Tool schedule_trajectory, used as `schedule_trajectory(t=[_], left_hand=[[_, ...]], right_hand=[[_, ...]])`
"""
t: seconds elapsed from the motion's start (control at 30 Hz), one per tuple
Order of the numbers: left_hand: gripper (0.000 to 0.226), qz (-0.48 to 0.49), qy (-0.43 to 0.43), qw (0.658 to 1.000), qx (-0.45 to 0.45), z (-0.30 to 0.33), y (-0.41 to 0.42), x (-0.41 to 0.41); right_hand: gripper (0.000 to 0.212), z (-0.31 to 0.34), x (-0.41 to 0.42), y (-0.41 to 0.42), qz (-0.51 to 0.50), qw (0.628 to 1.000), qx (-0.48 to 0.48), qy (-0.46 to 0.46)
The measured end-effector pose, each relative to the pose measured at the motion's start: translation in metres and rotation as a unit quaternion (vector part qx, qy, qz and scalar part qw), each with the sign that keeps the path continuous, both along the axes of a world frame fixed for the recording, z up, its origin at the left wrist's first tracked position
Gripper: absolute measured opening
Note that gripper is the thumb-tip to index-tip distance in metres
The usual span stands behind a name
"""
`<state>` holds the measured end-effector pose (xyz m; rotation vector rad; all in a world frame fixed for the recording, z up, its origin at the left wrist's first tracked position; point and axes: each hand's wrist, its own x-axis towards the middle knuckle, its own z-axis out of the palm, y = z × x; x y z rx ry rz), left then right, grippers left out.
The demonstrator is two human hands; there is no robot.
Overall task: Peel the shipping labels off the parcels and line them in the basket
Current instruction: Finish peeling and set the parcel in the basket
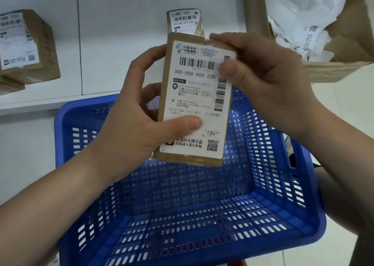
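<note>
White shelf [50, 95], one blue basket [283, 221], two hands' fingers [182, 124] clamped on one labelled parcel [194, 101]

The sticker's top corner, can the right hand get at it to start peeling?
Probably yes. The right hand already grips the parcel there, thumb on the label near that corner, and nothing covers it.

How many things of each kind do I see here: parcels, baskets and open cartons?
Brown parcels with a shipping label: 3 at least (held parcel, parcel behind it, parcel on the left; more under that one, partly hidden)
Blue basket: 1
Open carton of plastic wrapping: 1
Total: 5
</note>
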<state>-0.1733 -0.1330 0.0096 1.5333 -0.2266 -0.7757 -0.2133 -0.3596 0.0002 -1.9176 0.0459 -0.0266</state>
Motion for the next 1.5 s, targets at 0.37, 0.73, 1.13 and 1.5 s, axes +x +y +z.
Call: schedule_trajectory(t=[0.37,0.73,1.13,1.5], left_hand=[[0.099,0.005,0.035,0.999,-0.014,-0.002,0.002,0.006],[0.093,0.029,0.024,0.999,-0.01,0.002,-0.001,0.007],[0.092,0.054,0.016,0.998,0.023,-0.003,0.003,0.004],[0.094,0.031,-0.032,0.998,0.051,-0.003,0.004,0.01]], right_hand=[[0.049,0.006,0.002,0.0,0.045,0.998,0.031,0.02],[0.069,-0.006,-0.005,0.013,-0.01,1.0,0.008,0.021],[0.151,-0.011,-0.002,0.011,0.164,0.979,-0.099,0.07],[0.156,-0.009,-0.003,0.007,0.17,0.976,-0.109,0.079]])
